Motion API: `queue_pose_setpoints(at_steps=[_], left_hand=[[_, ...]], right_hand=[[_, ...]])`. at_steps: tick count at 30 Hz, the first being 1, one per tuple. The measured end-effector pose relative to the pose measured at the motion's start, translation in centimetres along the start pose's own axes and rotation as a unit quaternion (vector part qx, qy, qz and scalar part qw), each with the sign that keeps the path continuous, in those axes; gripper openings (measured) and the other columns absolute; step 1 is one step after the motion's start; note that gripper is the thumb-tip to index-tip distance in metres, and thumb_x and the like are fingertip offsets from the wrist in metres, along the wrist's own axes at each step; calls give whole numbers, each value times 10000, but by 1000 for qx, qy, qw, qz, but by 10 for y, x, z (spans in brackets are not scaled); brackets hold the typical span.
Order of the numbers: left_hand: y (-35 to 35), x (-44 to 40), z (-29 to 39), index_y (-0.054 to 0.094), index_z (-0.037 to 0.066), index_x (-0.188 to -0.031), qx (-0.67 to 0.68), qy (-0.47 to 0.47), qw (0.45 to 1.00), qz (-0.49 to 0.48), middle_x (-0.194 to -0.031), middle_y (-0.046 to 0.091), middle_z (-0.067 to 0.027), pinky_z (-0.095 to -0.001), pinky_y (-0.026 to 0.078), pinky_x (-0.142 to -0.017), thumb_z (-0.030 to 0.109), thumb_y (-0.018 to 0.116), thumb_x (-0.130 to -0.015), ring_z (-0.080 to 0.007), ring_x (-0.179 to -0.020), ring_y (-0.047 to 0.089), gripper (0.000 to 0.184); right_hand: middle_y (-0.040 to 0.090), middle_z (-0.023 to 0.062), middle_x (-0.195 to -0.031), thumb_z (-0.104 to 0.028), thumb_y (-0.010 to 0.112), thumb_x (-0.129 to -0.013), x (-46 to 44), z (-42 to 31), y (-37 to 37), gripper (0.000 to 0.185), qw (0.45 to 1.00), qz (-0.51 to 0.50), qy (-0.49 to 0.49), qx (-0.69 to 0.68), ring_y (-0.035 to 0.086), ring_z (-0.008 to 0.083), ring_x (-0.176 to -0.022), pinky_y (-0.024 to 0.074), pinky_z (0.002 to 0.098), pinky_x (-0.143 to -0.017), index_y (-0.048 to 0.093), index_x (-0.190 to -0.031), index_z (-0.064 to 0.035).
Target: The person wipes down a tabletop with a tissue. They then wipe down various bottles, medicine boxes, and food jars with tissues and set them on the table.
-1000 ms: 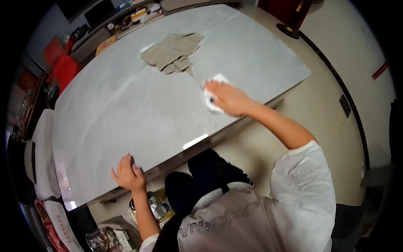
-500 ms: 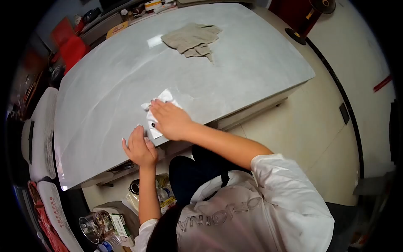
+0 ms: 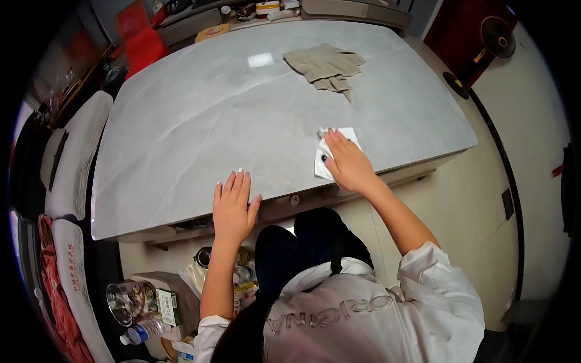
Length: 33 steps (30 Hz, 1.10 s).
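My right hand (image 3: 350, 162) presses a white cloth (image 3: 322, 168) with dark spots flat on the grey marbled table (image 3: 200, 133), close to its front edge. The cloth shows around the fingers and to their left. To the left, my left hand (image 3: 233, 206) lies at the same edge with its fingers stretched out, holding nothing. A crumpled beige cloth (image 3: 324, 63) rests on the far part of the table, beyond my right hand.
Behind the table are a red chair (image 3: 142, 45) and a low cabinet (image 3: 357, 11). A fan (image 3: 497, 37) stands at the back right. Seat cushions (image 3: 78, 157) line the left side; a bottle (image 3: 142, 331) and a plastic container (image 3: 124, 302) sit at the lower left.
My right hand and the white cloth first moved left, close to my left hand, then back to the right. My left hand now lies flatter at the edge. The view has shifted.
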<state>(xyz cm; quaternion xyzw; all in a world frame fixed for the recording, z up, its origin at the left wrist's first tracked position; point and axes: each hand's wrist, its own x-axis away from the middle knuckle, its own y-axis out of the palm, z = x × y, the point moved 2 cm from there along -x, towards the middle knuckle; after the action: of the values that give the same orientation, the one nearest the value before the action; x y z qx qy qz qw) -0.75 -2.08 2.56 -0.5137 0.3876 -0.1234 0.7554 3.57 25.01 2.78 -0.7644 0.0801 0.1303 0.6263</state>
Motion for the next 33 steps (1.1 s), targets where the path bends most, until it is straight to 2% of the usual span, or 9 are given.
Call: queue_pose_setpoints(at_steps=[7,10,11,12,14,19,26,30,33], left_hand=[[-8,13,4,415,56,-1243,0,-7,1000,-29,-1281,417,-135,-470,237,-988,254,535,-808,-274,-1199,372,493],[-14,28,4,433,61,-1228,5,-21,999,-30,-1274,426,-124,-482,231,-989,241,540,-799,-268,-1197,374,478],[-17,35,4,438,63,-1225,5,-29,999,-29,-1273,428,-122,-483,230,-990,237,541,-797,-266,-1196,375,473],[-19,41,4,444,64,-1221,6,-37,999,-29,-1271,430,-121,-484,228,-990,232,541,-795,-265,-1196,377,468],[-22,52,1,464,65,-1203,6,-43,999,-10,-1255,447,-115,-479,229,-990,209,544,-784,-264,-1188,387,450],[-29,68,-12,494,55,-1168,15,-62,997,52,-1215,477,-125,-464,255,-975,162,562,-762,-279,-1158,418,425],[-30,52,-8,511,27,-1133,63,-56,985,152,-1179,491,-162,-437,348,-908,126,605,-717,-307,-1084,472,437],[-26,27,5,455,18,-1199,148,-71,969,183,-1241,428,-201,-428,343,-919,130,573,-745,-354,-1114,435,482],[-28,-4,20,410,14,-1238,161,-93,969,165,-1285,379,-213,-430,306,-955,174,534,-790,-368,-1169,379,492]], right_hand=[[312,218,-1332,-301,363,-863,-112,-8,58,543,1000,10,-9,18,255,304,-1267,214,386,-1031,312,-1268,58],[332,220,-1317,-326,399,-849,-145,-75,76,554,999,-6,-49,-8,300,319,-1236,246,380,-1013,357,-1233,69],[352,222,-1299,-317,428,-834,-154,-100,84,540,994,-51,-82,-44,348,322,-1198,271,377,-998,381,-1209,69],[370,221,-1282,-311,457,-816,-150,-131,77,532,985,-85,-41,-148,384,318,-1161,287,380,-987,402,-1184,70],[339,199,-1321,-285,419,-825,-141,-174,89,533,974,-63,-200,-82,320,298,-1229,246,370,-1018,364,-1236,51],[298,190,-1352,-289,388,-843,-116,-158,79,535,951,-75,-281,-103,261,269,-1272,214,368,-1036,342,-1264,38],[334,215,-1319,-250,481,-815,-49,-129,39,534,968,-43,-226,-95,301,325,-1240,275,399,-1000,359,-1243,46],[292,215,-1345,-205,543,-782,-60,-142,41,592,956,-12,-161,-244,300,343,-1240,281,401,-996,317,-1284,9],[251,189,-1376,-145,555,-774,-71,-111,33,624,897,-21,-69,-435,326,320,-1231,299,384,-983,277,-1320,-27]])
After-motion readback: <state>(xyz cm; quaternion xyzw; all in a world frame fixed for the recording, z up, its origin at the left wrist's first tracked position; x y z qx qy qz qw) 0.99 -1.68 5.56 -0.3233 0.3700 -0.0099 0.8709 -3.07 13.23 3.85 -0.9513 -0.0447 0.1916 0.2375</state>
